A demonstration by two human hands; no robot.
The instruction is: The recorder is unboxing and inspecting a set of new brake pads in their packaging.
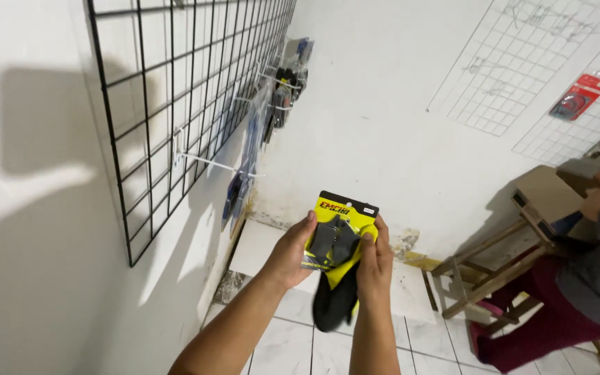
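Yellow and black carded plastic packaging (340,232), a flat blister pack holding dark moulded parts, sits at the centre of the head view, gripped between both bare hands. The left hand (290,254) closes on the pack's edge at nine o'clock, thumb pressed flat to the front and fingers wrapped behind. The right hand (375,264) pinches the opposite edge at three o'clock, thumb on the front, and the same fingers appear to trap a second, darker pack (335,302) that hangs below at six o'clock; how firmly that one is caught I cannot tell.

At ten o'clock from the pack a black wire grid panel (175,104) leans along the white wall, with thin white hooks (206,161) jutting from it and several bagged items (244,173) already hanging further along. At two o'clock two white grid panels (515,69) carry red carded items (579,97). At three o'clock another person (595,278) in dark clothing sits beside a wooden stool (494,271).

The likeliest slip, to my eye, is the lower dark pack: held only by a few fingers under the yellow one, it could drop to the tiled floor (293,347) if the right hand shifts its pinch. The hook tips are slim and could also tear the card's hang slot if it meets them at an angle.
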